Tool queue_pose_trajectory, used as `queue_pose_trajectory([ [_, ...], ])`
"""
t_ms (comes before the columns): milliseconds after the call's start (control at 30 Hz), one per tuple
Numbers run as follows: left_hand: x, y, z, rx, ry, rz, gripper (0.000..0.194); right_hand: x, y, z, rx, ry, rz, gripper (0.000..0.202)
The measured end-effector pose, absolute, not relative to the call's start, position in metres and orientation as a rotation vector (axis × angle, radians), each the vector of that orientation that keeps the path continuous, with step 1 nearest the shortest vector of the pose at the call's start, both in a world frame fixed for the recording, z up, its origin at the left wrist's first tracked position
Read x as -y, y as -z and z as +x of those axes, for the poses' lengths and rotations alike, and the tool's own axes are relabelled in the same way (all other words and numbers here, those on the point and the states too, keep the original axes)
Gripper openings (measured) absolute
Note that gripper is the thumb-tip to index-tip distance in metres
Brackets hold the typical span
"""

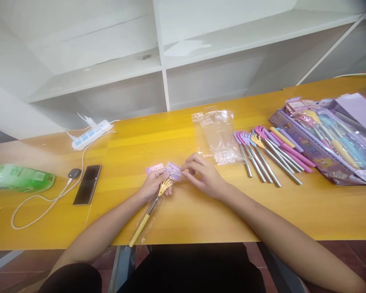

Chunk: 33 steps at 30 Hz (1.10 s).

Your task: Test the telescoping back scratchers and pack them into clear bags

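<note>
My left hand (155, 184) is closed around the top of a clear plastic bag (154, 219) that has a yellow back scratcher (139, 230) in it. The scratcher's claw-shaped head is up by my fingers, and its foam handle slants down to the table's front edge. A small purple printed card (173, 171) shows at the bag's top, between my hands. My right hand (205, 177) has thumb and forefinger drawn together at the edge of card and bag; the exact grip is too small to make out. Another pink-purple card (154, 168) lies just behind my left hand.
Several flat clear bags (216, 136) lie behind my right hand. Right of them are several loose back scratchers (270, 156), then a purple display box (332, 160) of bagged ones. At left are a phone (87, 185), a power strip (91, 134), a cable and a green bottle (20, 178).
</note>
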State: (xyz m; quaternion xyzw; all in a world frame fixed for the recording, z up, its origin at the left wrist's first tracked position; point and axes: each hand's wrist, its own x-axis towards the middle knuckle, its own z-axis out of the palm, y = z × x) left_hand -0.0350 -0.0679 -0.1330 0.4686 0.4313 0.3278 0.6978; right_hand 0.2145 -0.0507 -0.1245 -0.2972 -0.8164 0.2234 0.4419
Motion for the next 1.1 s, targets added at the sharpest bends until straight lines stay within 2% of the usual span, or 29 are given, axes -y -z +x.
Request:
queue_pose_trajectory([
  [100,0.068,0.135,-0.036,-0.946,-0.687,1.099,0.061,0.049,0.128,0.209,1.925,-0.983,-0.891,0.038],
  [133,0.069,0.135,-0.036,-0.938,-0.665,1.122,0.061,0.049,0.129,0.207,1.919,-1.083,-0.904,0.038],
  [267,0.072,0.135,-0.036,-0.915,-0.591,1.210,0.062,0.049,0.136,0.197,1.841,-1.278,-0.973,0.017],
  [567,0.076,0.132,-0.030,-0.953,-0.554,1.334,0.057,0.056,0.145,0.185,1.706,-1.296,-1.133,0.026],
  [833,0.077,0.134,-0.029,-0.988,-0.535,1.404,0.046,0.059,0.150,0.178,1.658,-1.161,-1.203,0.037],
  [1100,0.077,0.130,-0.032,-0.978,-0.496,1.449,0.042,0.063,0.146,0.173,1.630,-1.079,-1.249,0.063],
])
